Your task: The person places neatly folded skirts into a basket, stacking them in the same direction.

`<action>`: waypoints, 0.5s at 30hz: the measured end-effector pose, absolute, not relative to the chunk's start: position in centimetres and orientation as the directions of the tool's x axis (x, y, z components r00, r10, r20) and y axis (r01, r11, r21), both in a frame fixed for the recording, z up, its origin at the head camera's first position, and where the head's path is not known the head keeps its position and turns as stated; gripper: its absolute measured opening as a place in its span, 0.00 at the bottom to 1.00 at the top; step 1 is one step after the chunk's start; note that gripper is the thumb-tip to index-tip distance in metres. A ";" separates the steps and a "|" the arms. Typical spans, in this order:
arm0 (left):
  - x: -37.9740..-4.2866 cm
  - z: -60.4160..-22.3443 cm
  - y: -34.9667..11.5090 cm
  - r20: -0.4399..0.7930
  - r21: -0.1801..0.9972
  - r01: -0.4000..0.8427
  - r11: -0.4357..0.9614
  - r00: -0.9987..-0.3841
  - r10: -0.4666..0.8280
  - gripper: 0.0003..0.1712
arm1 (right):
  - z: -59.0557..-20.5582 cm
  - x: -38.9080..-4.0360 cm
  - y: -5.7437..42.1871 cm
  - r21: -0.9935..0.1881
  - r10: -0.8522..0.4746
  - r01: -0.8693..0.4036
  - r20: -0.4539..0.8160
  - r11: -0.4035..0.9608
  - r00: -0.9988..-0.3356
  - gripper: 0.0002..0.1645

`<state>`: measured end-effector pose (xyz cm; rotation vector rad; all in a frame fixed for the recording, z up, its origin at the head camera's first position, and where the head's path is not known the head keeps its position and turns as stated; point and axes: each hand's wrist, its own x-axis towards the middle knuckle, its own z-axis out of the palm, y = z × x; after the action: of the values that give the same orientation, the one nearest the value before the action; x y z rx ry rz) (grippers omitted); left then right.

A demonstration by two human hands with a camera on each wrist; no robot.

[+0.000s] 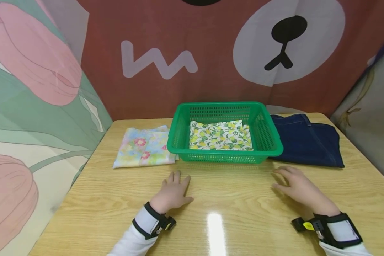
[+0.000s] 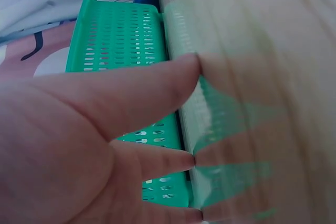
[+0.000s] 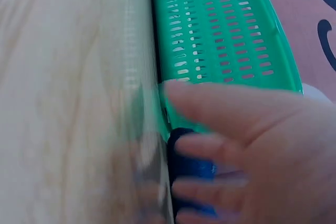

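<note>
A green plastic basket (image 1: 224, 156) stands at the back of the table, with a lemon-print cloth (image 1: 220, 135) lying flat inside it. To its left lies a folded pastel flowered cloth (image 1: 144, 147); to its right, folded dark blue denim (image 1: 310, 142), partly hidden behind the basket. The left hand (image 1: 171, 193) has its fingers spread, in front of the basket's left end; in the left wrist view its fingertips touch the tabletop. My right hand (image 1: 299, 186), slightly bent and holding nothing, is near the denim's front edge. It looks blurred in the right wrist view.
The light wooden table (image 1: 243, 195) has a glossy surface with a bright reflection near the front. Behind it hangs a curtain (image 1: 211, 85) with a printed bear face, and a flowered sheet (image 1: 51, 142) is on the left. Each wrist wears a strapped camera.
</note>
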<state>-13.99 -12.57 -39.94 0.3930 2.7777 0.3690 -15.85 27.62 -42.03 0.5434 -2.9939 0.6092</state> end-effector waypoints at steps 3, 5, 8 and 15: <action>-14.1 -39.9 -12.6 -0.275 0.288 0.227 0.931 -0.911 0.307 0.43 | -42.2 -15.9 28.0 -0.339 -0.309 -0.302 0.036 0.891 -0.950 0.38; -14.1 -39.8 -12.6 -0.282 0.290 0.224 0.931 -0.909 0.306 0.43 | -42.4 -15.9 28.2 -0.327 -0.304 -0.293 0.019 0.899 -0.953 0.41; -14.1 -39.8 -12.6 -0.285 0.293 0.223 0.930 -0.908 0.307 0.43 | -42.6 -16.0 28.3 -0.330 -0.301 -0.293 0.028 0.898 -0.953 0.40; -14.4 -39.9 -12.9 -0.239 0.310 0.255 0.916 -0.912 0.334 0.40 | -42.3 -16.2 28.2 -0.340 -0.283 -0.272 0.018 0.900 -0.959 0.38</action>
<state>-14.35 -12.87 -39.88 0.4383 2.7887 0.3959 -16.19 28.16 -42.32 0.4519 -3.0928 0.5468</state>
